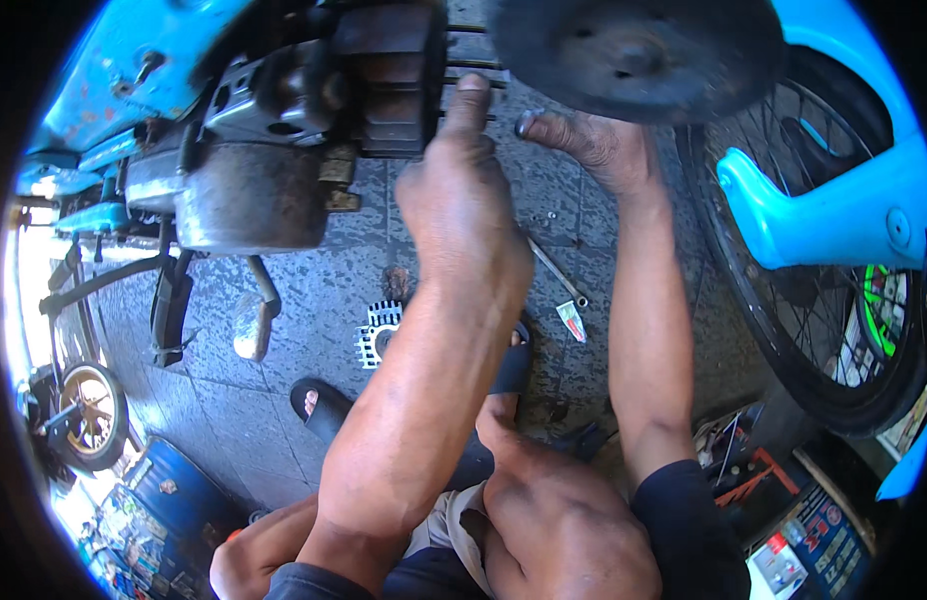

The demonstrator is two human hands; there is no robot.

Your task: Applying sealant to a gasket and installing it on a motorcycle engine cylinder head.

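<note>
A dark finned engine cylinder juts from the motorcycle engine at the upper left, with thin metal studs beyond its right end. My left hand is at the cylinder's lower right corner. Its thumb is raised along the cylinder's end, while its other fingers are bent out of sight behind the fins. To the right, my right hand reaches beneath a large black disc with a raised centre. That hand's thumb points left, and the disc covers its other fingers, so their grip is hidden.
On the tiled floor lie a light finned metal part, a spanner and a small packet. A spoked wheel and blue bodywork border the right. A blue drum stands at lower left.
</note>
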